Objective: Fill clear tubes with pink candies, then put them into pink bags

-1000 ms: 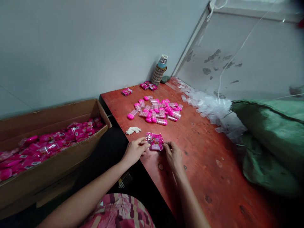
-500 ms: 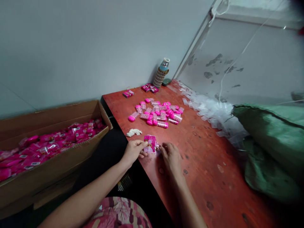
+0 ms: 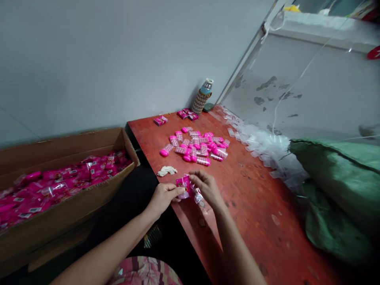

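Note:
A pink printed card (image 3: 183, 183) is pinched between the thumb and fingers of my left hand (image 3: 163, 199), near the table's left edge. The fingers of my right hand (image 3: 207, 185) are bent closed at the card's upper right edge. Under that hand hangs a shiny clear plastic piece (image 3: 198, 196), partly hidden; whether it is joined to the card I cannot tell. Just beyond my left hand lies a crumpled white cloth (image 3: 166, 170). Farther back, pink-capped clear tubes (image 3: 202, 160) with patterned sides lie in a loose heap.
On my left stands a cardboard box (image 3: 89, 190) of pink packets (image 3: 62, 186). Pink card stacks (image 3: 160, 120) and a bottle in a woven sleeve (image 3: 201, 99) are at the back of the red table (image 3: 252, 213). Clear plastic sleeves (image 3: 267, 144) and a green sack (image 3: 341, 190) line the right.
My right hand has moved up and left onto the card's upper edge. The card has shifted slightly left and down in my left hand, and more clear plastic shows beneath the right hand.

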Motion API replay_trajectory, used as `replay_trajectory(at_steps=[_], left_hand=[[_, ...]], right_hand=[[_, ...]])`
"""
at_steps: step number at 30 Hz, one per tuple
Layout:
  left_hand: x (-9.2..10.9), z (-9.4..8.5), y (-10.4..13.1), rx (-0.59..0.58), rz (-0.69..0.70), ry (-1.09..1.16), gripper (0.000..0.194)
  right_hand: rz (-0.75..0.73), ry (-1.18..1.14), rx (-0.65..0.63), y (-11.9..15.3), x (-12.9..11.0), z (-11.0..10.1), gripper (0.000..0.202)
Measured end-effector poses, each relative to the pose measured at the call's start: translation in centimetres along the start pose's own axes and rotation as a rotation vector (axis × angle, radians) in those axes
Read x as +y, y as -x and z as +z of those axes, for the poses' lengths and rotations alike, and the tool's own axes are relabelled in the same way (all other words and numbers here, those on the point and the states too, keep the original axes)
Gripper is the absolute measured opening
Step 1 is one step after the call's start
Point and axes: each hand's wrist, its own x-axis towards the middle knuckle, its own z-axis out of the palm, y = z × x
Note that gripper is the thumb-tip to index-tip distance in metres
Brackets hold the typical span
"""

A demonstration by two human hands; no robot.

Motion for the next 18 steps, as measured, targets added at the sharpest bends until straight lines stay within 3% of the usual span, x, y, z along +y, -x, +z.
replay_trajectory(at_steps=[3,8,12,18], left_hand=[[0.3,-0.3,0.1,0.064,-0.063,0.13,0.025],[0.7,-1.0,0.2,0.11,-0.139,0.227,0.023],[0.9,-1.6,0.2,0.099,-0.152,0.268,0.023],[1.2,-1.7,-0.2,0.171,-0.186,0.429,0.022]], right_hand=[[-0.183,0.472,0.137,-4.4,0.7,-1.6,0.028],[-0.399,1.077,-0.173,-9.9,1.8,-3.7,0.046],[-0.389,1.126,-0.221,-10.0,2.4,-4.3,0.029],[-0.29,1.144,-0.112,-7.5,2.3,-4.3,0.023]])
